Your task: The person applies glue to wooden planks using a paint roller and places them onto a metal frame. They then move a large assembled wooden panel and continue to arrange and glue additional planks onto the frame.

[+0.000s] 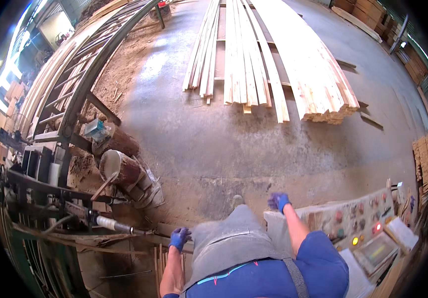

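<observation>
Hands (179, 238) beside control panel (353, 218) edge

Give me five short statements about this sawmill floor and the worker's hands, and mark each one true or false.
1. Both hands wear blue gloves: the left hand and the right hand. True.
2. The right hand is at the near edge of the control panel with coloured buttons. True.
3. The long sawn boards stand upright against a wall. False: they lie flat in stacks on the concrete floor.
4. The left hand holds a hammer. False: it holds no tool that shows, and hangs near the wooden slats low at the person's left.
5. A cut log lies beside the metal machine frame on the left. True.
</observation>
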Motion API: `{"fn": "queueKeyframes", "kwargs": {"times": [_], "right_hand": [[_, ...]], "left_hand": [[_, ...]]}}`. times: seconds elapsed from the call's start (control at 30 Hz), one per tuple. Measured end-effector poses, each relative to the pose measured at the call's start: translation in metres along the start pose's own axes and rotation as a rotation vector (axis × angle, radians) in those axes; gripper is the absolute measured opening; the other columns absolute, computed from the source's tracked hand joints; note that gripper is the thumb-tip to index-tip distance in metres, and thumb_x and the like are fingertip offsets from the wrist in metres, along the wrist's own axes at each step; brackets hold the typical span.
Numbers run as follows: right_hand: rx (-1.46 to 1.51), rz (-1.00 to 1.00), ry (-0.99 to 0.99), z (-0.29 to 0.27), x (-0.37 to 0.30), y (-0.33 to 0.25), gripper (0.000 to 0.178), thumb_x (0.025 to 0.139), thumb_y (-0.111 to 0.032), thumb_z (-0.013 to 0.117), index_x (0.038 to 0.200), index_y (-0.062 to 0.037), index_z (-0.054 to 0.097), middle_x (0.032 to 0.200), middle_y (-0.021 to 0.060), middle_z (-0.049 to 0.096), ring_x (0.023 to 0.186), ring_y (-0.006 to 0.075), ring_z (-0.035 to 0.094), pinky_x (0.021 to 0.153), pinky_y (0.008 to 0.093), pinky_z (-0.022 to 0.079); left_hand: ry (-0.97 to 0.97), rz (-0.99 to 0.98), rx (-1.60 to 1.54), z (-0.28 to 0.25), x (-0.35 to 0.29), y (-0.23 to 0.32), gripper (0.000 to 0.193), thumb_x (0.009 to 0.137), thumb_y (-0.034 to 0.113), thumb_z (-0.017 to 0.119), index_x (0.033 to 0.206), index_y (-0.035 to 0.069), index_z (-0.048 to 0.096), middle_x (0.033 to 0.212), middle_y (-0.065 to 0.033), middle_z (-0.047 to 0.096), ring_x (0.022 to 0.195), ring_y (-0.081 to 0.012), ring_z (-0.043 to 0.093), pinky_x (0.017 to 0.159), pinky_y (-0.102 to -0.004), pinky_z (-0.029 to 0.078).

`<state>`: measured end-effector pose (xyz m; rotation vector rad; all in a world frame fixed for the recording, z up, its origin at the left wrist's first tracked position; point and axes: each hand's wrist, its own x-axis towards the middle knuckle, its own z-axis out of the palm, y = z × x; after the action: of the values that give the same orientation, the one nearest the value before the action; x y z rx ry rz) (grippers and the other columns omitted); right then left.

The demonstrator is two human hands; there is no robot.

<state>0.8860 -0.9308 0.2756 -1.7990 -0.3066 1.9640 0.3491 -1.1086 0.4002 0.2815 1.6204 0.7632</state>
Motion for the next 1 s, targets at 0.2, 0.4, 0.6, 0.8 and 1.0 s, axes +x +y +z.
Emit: {"fn": "queueKeyframes", "kwargs": {"times": [0.2,0.4,0.6,0.8,1.0], "right_hand": [[-0.168,-0.152,-0.086,0.117,0.044,-0.276,0.021,0.095,-0.028,0.056,0.108,-0.0122,0.058,0.093,0.0113,0.071,0.07,0.0242,0.069,0.058,0.0378,0.055],[-0.435,0.098,-0.096,0.145,0.149,-0.326,0.027,0.097,-0.034,0.05,0.107,-0.0105,0.06,0.094,0.0099,0.071,0.069,0.0238,0.068,0.058,0.0369,0.055],[-0.253,0.334,0.122,0.147,0.178,-0.404,0.031,0.099,-0.034,0.044,0.11,-0.0096,0.06,0.1,0.0085,0.071,0.074,0.0239,0.069,0.063,0.039,0.056],[0.036,0.373,0.101,0.156,0.298,-0.505,0.034,0.1,-0.034,0.042,0.122,-0.0125,0.054,0.11,0.0088,0.07,0.085,0.025,0.069,0.073,0.0431,0.056],[0.151,0.311,-0.023,0.208,0.481,-0.575,0.037,0.099,-0.043,0.043,0.12,-0.0135,0.054,0.118,0.0134,0.065,0.088,0.0304,0.068,0.072,0.0442,0.055]], "left_hand": [[0.216,-0.433,-0.29,-0.018,0.06,0.027,0.031,0.098,0.039,0.045,0.105,0.013,0.059,0.087,-0.0087,0.069,0.07,-0.0279,0.067,0.059,-0.0439,0.047],[0.099,-0.52,-0.193,-0.019,0.225,0.14,0.031,0.096,0.039,0.048,0.105,0.012,0.06,0.096,-0.0113,0.07,0.074,-0.0288,0.068,0.061,-0.0444,0.047],[0.003,-0.158,-0.09,0.05,0.413,0.4,0.034,0.093,0.037,0.057,0.11,0.009,0.062,0.101,-0.012,0.071,0.078,-0.0263,0.07,0.059,-0.0354,0.05],[-0.137,0.117,0.062,0.217,0.506,0.683,0.032,0.096,0.035,0.058,0.109,0.006,0.065,0.101,-0.0102,0.072,0.08,-0.0205,0.07,0.063,-0.0272,0.052],[-0.15,0.362,0.745,0.28,0.622,0.708,0.029,0.093,0.023,0.062,0.109,-0.002,0.065,0.096,-0.0098,0.071,0.087,-0.0183,0.068,0.079,-0.0336,0.054]]}}
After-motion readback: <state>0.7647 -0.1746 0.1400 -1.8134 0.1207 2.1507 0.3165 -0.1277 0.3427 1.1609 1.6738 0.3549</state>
